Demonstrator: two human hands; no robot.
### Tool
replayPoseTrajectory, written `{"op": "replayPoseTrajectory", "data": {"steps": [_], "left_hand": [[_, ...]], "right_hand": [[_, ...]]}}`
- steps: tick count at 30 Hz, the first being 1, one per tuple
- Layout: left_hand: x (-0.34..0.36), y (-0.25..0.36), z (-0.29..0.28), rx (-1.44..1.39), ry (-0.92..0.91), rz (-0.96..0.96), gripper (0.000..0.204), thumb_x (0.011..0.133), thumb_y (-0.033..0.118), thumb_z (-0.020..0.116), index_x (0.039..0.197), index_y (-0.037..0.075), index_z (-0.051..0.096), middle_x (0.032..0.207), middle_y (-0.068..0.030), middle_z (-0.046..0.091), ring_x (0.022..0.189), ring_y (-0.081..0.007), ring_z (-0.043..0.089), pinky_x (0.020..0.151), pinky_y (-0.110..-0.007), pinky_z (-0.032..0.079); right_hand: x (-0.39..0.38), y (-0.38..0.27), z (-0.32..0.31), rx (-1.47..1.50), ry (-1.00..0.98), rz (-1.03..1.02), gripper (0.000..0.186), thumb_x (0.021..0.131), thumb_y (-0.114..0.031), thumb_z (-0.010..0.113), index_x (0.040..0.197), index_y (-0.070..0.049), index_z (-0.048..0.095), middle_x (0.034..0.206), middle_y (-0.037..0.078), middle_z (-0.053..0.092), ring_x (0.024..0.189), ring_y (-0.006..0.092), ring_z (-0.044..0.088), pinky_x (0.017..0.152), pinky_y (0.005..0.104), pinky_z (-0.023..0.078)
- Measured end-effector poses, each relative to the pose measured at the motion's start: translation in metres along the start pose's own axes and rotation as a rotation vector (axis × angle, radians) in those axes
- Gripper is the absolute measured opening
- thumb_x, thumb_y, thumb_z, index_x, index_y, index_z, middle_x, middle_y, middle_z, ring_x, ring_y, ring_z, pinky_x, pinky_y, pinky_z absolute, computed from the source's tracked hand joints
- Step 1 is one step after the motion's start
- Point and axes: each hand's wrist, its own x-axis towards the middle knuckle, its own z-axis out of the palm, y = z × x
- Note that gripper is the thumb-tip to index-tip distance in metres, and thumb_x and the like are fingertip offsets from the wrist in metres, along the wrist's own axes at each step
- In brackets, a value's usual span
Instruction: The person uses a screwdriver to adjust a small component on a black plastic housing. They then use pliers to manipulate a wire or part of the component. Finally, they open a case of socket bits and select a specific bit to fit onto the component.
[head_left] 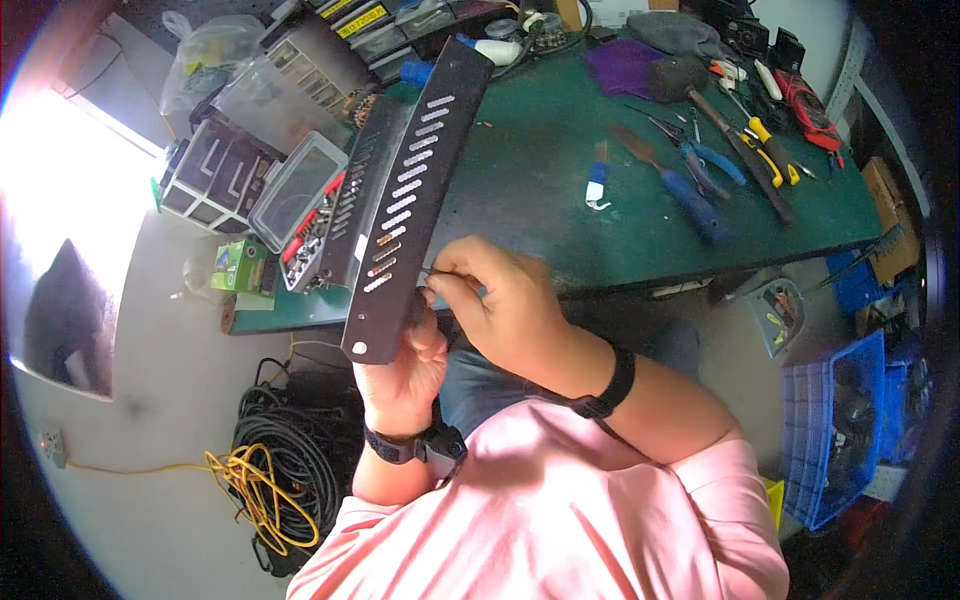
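Observation:
A long dark metal housing with rows of slanted vent slots (440, 150) is tilted up in front of me, its near end over the table's front edge. My left hand (405, 375) is wrapped round its lower end from beneath, and the fingers are partly hidden behind the metal. Close to the housing's right edge, my right hand (505, 305) is closed in a pinch with thumb and forefinger. A thin dark bit shows at the fingertips, too small to name. Left of the housing lies a clear plastic case (300, 200) with its lid up, holding small metal parts and red pieces.
The green tabletop (520, 180) carries a hammer (745, 150), blue-handled pliers (705, 165), a blue-handled scraper (685, 200) and a purple-and-grey glove (640, 70). Drawer boxes (215, 170) stand at left. Coiled black and yellow cables (270, 490) and a blue crate (830, 430) are below.

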Motion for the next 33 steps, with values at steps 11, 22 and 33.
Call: {"op": "replayPoseTrajectory", "data": {"steps": [11,22,33], "left_hand": [[0.013,0.008,-0.024,0.117,-0.036,-0.018,0.035,0.092,0.017,0.055,0.119,-0.004,0.055,0.109,-0.0195,0.064,0.085,-0.0243,0.065,0.06,-0.029,0.054],[0.04,-0.024,-0.031,0.485,0.18,0.053,0.018,0.093,0.012,0.06,0.105,-0.001,0.061,0.09,-0.0106,0.069,0.061,-0.0191,0.064,0.052,-0.029,0.052],[0.061,-0.015,-0.043,0.581,0.109,-0.035,0.02,0.093,0.014,0.061,0.106,-0.001,0.061,0.09,-0.0097,0.068,0.065,-0.0171,0.064,0.054,-0.027,0.051]], "right_hand": [[0.001,0.027,0.001,0.034,-0.035,0.068,0.01,0.084,-0.004,0.066,0.092,-0.001,0.062,0.082,0.015,0.068,0.077,0.0265,0.069,0.064,0.033,0.052],[0.014,0.069,-0.012,-0.091,-0.142,0.422,0.012,0.078,-0.008,0.069,0.08,0.004,0.067,0.071,0.02,0.066,0.061,0.0265,0.067,0.056,0.0364,0.048],[0.015,0.076,-0.006,0.457,-0.093,0.912,0.022,0.09,0.002,0.047,0.099,0.005,0.066,0.091,0.013,0.07,0.078,0.0207,0.07,0.067,0.0299,0.058]]}}
